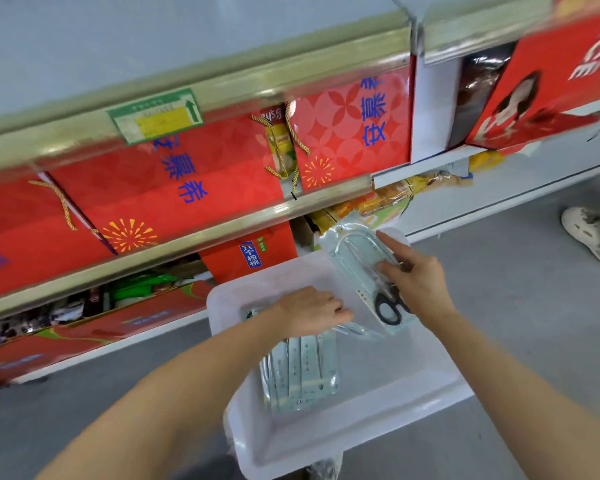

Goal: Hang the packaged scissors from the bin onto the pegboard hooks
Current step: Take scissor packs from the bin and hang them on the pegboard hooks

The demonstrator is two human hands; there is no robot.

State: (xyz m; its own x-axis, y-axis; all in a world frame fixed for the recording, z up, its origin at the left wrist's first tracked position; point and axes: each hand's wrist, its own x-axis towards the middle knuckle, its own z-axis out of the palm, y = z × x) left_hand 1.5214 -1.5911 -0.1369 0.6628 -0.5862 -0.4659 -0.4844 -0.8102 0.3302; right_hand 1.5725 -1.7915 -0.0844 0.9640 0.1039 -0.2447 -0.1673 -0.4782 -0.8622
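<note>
While my right hand (pixel 416 282) pinches one clear-packaged black-handled scissors (pixel 364 271), long axis pointing away, my left hand (pixel 312 311) (fingers curled, nearer) grips the stack (pixel 302 372) in the white plastic bin (pixel 378 420).

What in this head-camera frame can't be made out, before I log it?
- Pegboard hooks: none in view; only shelves of red boxes show.
- Left hand fingertips: tucked down among the packs in the bin, so its grip can't be judged.
- Count of the stacked packs: they overlap.
- Scissors pack in the right hand: fingers cover part of it.
- Shelf label: motion-blurred, unreadable.
- Bin's near corner: cut off by the bottom edge.
</note>
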